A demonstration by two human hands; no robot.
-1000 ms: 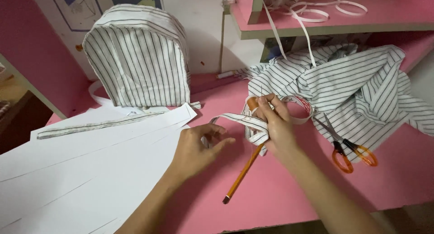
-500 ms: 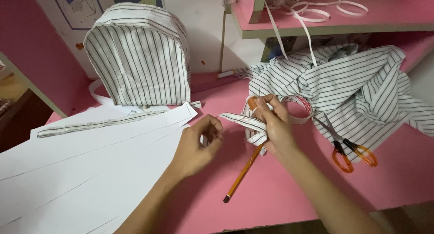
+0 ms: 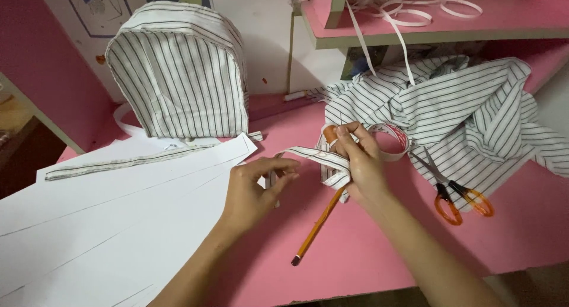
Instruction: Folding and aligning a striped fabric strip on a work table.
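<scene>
My right hand [image 3: 358, 163] grips a narrow striped fabric strip [image 3: 308, 156] near its folded end, with an orange thimble-like cap on one fingertip. My left hand [image 3: 255, 190] pinches the same strip a little to the left, so the strip runs between both hands above the pink table [image 3: 355, 248]. An orange pencil [image 3: 317, 226] lies on the table under my right hand, pointing toward me. A pile of striped cloth [image 3: 468, 117] lies to the right of my right hand.
Orange-handled scissors [image 3: 453, 194] rest on the cloth's edge at right. A striped fabric backpack shape [image 3: 178, 73] stands at the back left. White paper sheets [image 3: 101, 224] with a thin striped strip [image 3: 130, 160] cover the left. A pink shelf [image 3: 432, 22] holds white tape.
My left hand slid left along the strip and its fingers spread slightly. My right hand stayed almost still, holding the strip's folded end.
</scene>
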